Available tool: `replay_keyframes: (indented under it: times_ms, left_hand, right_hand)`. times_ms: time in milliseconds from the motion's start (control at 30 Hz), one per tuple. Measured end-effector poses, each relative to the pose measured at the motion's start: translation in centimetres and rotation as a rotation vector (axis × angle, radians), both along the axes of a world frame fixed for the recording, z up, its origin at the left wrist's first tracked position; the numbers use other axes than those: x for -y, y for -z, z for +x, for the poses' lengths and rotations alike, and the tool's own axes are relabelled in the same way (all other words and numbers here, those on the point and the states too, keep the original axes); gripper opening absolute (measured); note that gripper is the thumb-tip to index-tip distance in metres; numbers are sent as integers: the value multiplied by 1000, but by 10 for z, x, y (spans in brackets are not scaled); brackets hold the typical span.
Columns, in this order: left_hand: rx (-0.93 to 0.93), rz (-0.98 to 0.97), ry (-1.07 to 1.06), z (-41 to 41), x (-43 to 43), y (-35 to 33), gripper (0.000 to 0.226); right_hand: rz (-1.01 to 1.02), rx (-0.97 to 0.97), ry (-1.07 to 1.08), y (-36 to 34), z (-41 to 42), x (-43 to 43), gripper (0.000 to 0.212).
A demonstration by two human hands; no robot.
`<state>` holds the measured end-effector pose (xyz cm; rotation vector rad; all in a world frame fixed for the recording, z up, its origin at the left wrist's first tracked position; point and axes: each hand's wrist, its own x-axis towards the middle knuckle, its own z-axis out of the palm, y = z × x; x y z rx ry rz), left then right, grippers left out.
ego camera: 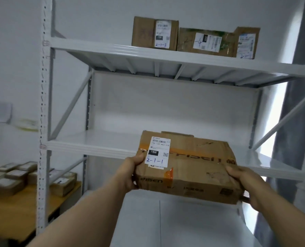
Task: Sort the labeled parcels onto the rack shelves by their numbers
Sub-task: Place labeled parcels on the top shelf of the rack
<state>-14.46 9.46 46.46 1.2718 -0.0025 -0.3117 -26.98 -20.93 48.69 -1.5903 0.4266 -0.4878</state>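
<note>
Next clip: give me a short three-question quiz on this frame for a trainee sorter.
1. True or false: only one hand grips the held parcel.
2. The handwritten number on its label reads: A) 2-1-1 B) 2-1-3 C) 3-2-1.
3. How many parcels stand on the upper shelf?
Key: 1 false, the left hand and right hand both grip it; 2 A; 3 three.

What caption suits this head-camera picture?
Left hand and right hand hold parcel 2-1-1 before a white rack; three parcels sit on its upper shelf.
</note>
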Motion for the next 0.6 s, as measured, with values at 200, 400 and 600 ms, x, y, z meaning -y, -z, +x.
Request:
replay_keyframes:
  times_ms: [200, 400, 600]
  left_hand:
    - [264, -41, -103, 36, -42, -28, 25]
    - [352, 169, -350, 108, -104, -40, 23]
    - [330, 116, -426, 184, -173, -62, 32]
  right_hand:
    - [-17, 103, -23, -20, 57, -39, 45]
    - [-41, 198, -71, -43, 131, -102, 56]
    - [-56, 216, -85, -64, 221, -181, 58]
